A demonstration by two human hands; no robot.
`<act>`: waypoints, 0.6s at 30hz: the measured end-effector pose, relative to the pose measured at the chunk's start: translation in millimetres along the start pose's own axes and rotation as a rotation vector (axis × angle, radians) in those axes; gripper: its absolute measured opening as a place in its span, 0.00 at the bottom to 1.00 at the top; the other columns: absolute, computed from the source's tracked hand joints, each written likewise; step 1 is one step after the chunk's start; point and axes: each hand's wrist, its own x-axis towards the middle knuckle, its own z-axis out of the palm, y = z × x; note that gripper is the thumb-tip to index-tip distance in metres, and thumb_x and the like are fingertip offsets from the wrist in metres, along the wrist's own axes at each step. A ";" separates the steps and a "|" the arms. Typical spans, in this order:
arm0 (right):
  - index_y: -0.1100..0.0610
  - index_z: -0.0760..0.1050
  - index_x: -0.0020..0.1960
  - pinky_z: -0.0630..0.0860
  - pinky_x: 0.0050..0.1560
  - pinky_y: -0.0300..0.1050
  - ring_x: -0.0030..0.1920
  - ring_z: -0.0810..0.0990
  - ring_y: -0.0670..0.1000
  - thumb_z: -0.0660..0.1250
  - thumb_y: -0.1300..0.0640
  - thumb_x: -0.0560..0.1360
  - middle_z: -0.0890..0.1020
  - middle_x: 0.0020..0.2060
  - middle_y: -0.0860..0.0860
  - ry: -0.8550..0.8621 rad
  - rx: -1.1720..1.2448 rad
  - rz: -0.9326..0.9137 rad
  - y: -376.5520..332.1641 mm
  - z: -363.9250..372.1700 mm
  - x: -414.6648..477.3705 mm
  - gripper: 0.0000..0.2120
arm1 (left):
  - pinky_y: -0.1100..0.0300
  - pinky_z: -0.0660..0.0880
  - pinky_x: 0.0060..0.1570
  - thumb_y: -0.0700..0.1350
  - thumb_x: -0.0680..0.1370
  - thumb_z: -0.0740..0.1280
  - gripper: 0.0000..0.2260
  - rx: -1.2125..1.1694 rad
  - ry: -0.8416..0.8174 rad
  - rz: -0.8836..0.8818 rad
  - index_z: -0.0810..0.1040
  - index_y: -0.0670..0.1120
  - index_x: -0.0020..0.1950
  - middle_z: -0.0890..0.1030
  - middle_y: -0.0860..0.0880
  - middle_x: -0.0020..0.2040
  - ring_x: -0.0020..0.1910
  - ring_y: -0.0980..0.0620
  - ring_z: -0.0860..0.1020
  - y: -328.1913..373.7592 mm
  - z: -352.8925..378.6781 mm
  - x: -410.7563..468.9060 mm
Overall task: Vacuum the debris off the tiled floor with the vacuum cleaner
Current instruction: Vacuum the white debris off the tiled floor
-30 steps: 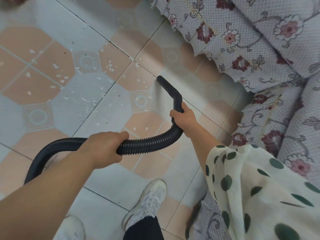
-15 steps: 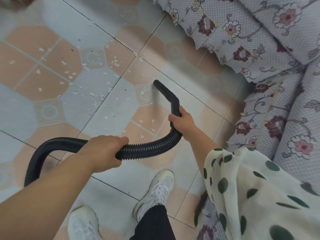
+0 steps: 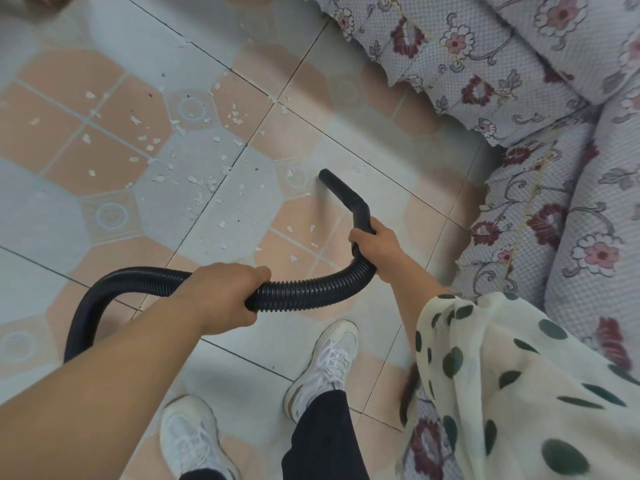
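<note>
Vacuum hose (image 3: 311, 289), black, ribbed: gripped mid-length by left hand (image 3: 221, 299), centre frame; right hand (image 3: 374, 249) curled round its rigid bent end. Nozzle (image 3: 341, 188): points down at tiled floor (image 3: 52, 220), centre. Debris (image 3: 159, 179): white flakes, scattered left and upper left of nozzle. Floral cover (image 3: 519, 81): upper right.

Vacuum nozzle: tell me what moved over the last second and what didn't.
The nozzle tip slid back across the tiled floor toward the person, ending beside a small ringed tile. The left shoe shows more fully. Grips unchanged: left hand on the ribbed hose, right hand on the nozzle's base; white debris still lies left of the tip.
</note>
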 end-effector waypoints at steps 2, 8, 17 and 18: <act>0.59 0.72 0.59 0.81 0.48 0.57 0.41 0.77 0.56 0.67 0.59 0.71 0.77 0.47 0.58 -0.013 -0.015 0.003 11.1 -1.0 -8.8 0.17 | 0.59 0.64 0.31 0.47 0.71 0.64 0.10 0.020 -0.018 0.022 0.62 0.55 0.42 0.73 0.53 0.37 0.38 0.52 0.74 3.3 6.1 -4.7; 0.59 0.72 0.57 0.80 0.51 0.62 0.41 0.77 0.57 0.67 0.60 0.72 0.76 0.44 0.56 -0.048 -0.001 -0.012 30.8 14.9 -31.7 0.14 | 0.58 0.66 0.33 0.48 0.70 0.64 0.10 0.064 -0.063 0.048 0.62 0.55 0.42 0.73 0.54 0.37 0.38 0.52 0.74 -2.5 19.2 -26.5; 0.56 0.71 0.61 0.81 0.52 0.60 0.45 0.78 0.58 0.66 0.57 0.70 0.77 0.49 0.57 -0.056 -0.021 -0.045 33.8 31.7 -38.8 0.19 | 0.60 0.66 0.32 0.47 0.70 0.64 0.08 0.096 -0.056 0.019 0.65 0.54 0.43 0.73 0.54 0.36 0.38 0.53 0.74 -8.5 26.8 -39.3; 0.56 0.71 0.61 0.81 0.52 0.60 0.46 0.79 0.58 0.66 0.56 0.69 0.77 0.49 0.57 -0.059 -0.038 -0.060 30.6 32.5 -37.2 0.20 | 0.59 0.66 0.33 0.47 0.70 0.65 0.08 0.096 -0.048 0.011 0.65 0.54 0.43 0.73 0.54 0.36 0.38 0.53 0.74 -9.2 27.8 -38.3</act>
